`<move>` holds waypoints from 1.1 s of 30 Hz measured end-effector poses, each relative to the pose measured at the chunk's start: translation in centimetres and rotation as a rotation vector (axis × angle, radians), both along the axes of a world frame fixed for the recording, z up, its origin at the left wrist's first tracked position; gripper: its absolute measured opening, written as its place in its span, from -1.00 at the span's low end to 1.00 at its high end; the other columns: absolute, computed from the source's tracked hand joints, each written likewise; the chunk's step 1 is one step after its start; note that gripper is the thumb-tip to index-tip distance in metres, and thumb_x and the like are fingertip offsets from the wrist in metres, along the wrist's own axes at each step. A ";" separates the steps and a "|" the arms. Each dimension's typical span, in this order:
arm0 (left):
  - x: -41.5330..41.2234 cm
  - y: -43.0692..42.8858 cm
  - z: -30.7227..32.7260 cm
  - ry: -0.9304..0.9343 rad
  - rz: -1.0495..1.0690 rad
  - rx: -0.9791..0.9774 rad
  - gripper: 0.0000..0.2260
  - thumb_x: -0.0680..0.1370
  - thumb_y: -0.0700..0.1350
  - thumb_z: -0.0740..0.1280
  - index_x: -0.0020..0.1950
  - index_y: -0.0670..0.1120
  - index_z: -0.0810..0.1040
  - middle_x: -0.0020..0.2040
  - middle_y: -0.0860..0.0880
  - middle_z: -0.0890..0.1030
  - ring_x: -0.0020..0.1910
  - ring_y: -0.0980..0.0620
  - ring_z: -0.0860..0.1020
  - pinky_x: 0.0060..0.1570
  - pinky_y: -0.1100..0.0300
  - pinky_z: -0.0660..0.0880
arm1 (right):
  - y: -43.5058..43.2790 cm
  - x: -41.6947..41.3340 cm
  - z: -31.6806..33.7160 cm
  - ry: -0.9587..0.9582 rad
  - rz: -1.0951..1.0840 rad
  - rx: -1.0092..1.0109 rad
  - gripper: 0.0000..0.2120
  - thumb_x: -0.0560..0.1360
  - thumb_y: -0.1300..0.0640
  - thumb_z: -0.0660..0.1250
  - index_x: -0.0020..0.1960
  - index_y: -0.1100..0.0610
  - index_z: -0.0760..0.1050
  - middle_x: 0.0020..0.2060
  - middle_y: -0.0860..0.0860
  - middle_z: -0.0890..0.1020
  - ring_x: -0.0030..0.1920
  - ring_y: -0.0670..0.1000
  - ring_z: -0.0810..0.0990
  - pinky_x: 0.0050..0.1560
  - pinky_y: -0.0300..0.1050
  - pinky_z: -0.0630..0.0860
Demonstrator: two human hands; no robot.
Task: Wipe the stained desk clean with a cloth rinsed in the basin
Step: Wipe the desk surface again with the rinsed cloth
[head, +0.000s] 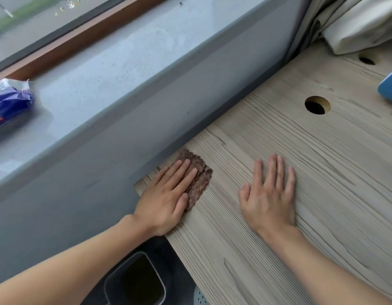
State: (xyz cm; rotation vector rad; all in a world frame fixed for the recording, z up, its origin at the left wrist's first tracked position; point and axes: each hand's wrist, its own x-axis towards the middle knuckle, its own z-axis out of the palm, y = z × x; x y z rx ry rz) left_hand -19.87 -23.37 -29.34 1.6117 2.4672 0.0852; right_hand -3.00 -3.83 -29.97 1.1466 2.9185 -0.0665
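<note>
From the head camera I see my left hand pressed flat, fingers together, on the brown cloth, pinning it to the desk at its far left corner, right against the grey wall under the windowsill. A flat palm spreads pressure over the cloth, which I judge suits scrubbing into that corner. My right hand lies open and empty on the bare wood just to the right, fingers slightly spread, near the cloth but not touching it; I take it as a brace while I lean in. I can make out no clear stain on the wood grain from here.

Below the desk's near left edge stands a dark bin, open at the top; its inside is too dark to tell what it holds. I cannot see a basin for certain. A round cable hole sits far right, and a blue packet rests on the sill.
</note>
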 end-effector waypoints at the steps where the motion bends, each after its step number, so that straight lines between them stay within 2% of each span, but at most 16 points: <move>1: -0.9 0.4 0.0 -0.004 0.008 0.005 -0.48 0.66 0.07 -0.11 0.64 0.04 0.00 0.64 0.02 -0.04 0.61 0.07 -0.14 0.57 0.00 -0.09 | 0.0 0.0 0.0 0.002 0.001 -0.002 -0.33 0.57 -0.08 -0.07 0.58 0.28 0.14 0.55 0.34 0.12 0.59 0.27 0.04 0.54 0.30 0.00; 3: -2.3 1.6 -0.1 -0.007 0.107 0.004 -0.46 0.64 0.09 -0.14 0.64 0.07 -0.04 0.64 0.05 -0.08 0.61 0.09 -0.16 0.57 0.05 -0.11 | 0.0 0.0 -0.1 0.003 0.001 -0.010 -0.33 0.57 -0.08 -0.07 0.58 0.28 0.14 0.55 0.34 0.12 0.59 0.27 0.04 0.54 0.31 0.00; 6: -3.1 3.5 0.0 -0.009 0.296 0.000 -0.42 0.61 0.11 -0.17 0.64 0.07 -0.06 0.64 0.02 -0.03 0.61 0.05 -0.08 0.53 0.17 -0.19 | 0.0 0.0 -0.1 0.010 0.001 -0.013 -0.33 0.57 -0.08 -0.07 0.57 0.28 0.14 0.54 0.34 0.13 0.59 0.27 0.04 0.54 0.31 0.01; 8: -2.8 3.9 0.2 -0.008 0.336 -0.004 -0.42 0.61 0.11 -0.17 0.64 0.03 -0.08 0.64 0.00 -0.03 0.61 0.02 -0.09 0.53 0.17 -0.23 | 0.0 0.0 -0.1 0.013 0.000 -0.010 -0.32 0.57 -0.08 -0.07 0.57 0.29 0.15 0.54 0.35 0.13 0.59 0.28 0.05 0.53 0.32 0.02; 10: -1.5 3.5 0.4 0.015 0.288 -0.013 -0.42 0.62 0.11 -0.18 0.64 -0.01 -0.07 0.64 -0.01 -0.07 0.61 0.03 -0.15 0.56 0.10 -0.22 | -0.1 0.1 -0.1 0.013 0.003 -0.014 -0.32 0.56 -0.08 -0.06 0.56 0.29 0.17 0.54 0.35 0.14 0.58 0.28 0.06 0.53 0.32 0.03; 12: 0.7 3.2 0.6 0.048 0.142 -0.017 -0.44 0.65 0.10 -0.16 0.64 -0.03 -0.04 0.64 -0.01 -0.06 0.61 0.04 -0.18 0.57 0.03 -0.17 | 0.0 0.0 -0.1 0.016 -0.001 -0.015 -0.32 0.56 -0.08 -0.04 0.56 0.30 0.19 0.53 0.36 0.15 0.58 0.29 0.07 0.53 0.33 0.03; 15: 2.5 3.1 0.3 0.032 -0.022 -0.023 -0.47 0.67 0.08 -0.10 0.64 -0.01 -0.04 0.64 0.02 -0.06 0.61 0.06 -0.17 0.56 0.03 -0.14 | 0.0 -0.1 -0.1 0.004 0.002 -0.013 -0.32 0.55 -0.08 -0.03 0.56 0.29 0.19 0.53 0.36 0.15 0.58 0.29 0.07 0.53 0.33 0.03; 19: 0.7 3.9 0.2 0.017 -0.019 -0.004 -0.47 0.67 0.08 -0.12 0.64 0.02 -0.06 0.64 0.05 -0.08 0.60 0.10 -0.19 0.57 0.06 -0.15 | 0.1 -0.1 0.0 -0.006 0.007 -0.011 -0.32 0.57 -0.09 -0.04 0.57 0.29 0.15 0.54 0.35 0.12 0.58 0.28 0.05 0.53 0.32 0.03; 23: -1.4 6.4 0.2 0.000 0.133 0.015 -0.45 0.64 0.10 -0.18 0.64 0.04 -0.09 0.64 0.07 -0.11 0.59 0.14 -0.22 0.57 0.05 -0.15 | 0.1 0.0 0.0 -0.006 0.009 -0.025 -0.32 0.57 -0.08 -0.04 0.57 0.29 0.14 0.54 0.35 0.13 0.58 0.28 0.05 0.54 0.32 0.01; 26: -2.0 7.4 0.1 -0.016 0.190 0.017 -0.45 0.64 0.09 -0.18 0.64 0.05 -0.13 0.63 0.07 -0.14 0.59 0.15 -0.24 0.56 0.11 -0.24 | 0.0 0.0 0.0 -0.006 0.006 -0.025 -0.32 0.57 -0.08 -0.05 0.57 0.28 0.15 0.54 0.35 0.13 0.59 0.28 0.04 0.54 0.32 -0.01; 30: -0.9 7.2 0.3 0.031 0.182 0.008 -0.43 0.63 0.11 -0.21 0.64 0.00 -0.10 0.64 0.03 -0.11 0.60 0.09 -0.21 0.56 0.08 -0.23 | 0.1 -0.1 0.2 0.004 -0.001 -0.033 -0.32 0.57 -0.09 -0.06 0.57 0.28 0.17 0.54 0.35 0.14 0.58 0.28 0.05 0.54 0.32 0.00; 33: 1.4 7.0 0.3 0.045 0.089 -0.007 -0.44 0.64 0.11 -0.19 0.64 0.00 -0.10 0.63 0.02 -0.12 0.60 0.07 -0.23 0.57 0.03 -0.18 | -0.1 0.0 0.3 -0.010 -0.006 -0.050 -0.32 0.56 -0.08 -0.03 0.55 0.29 0.21 0.53 0.36 0.19 0.57 0.30 0.10 0.53 0.33 0.01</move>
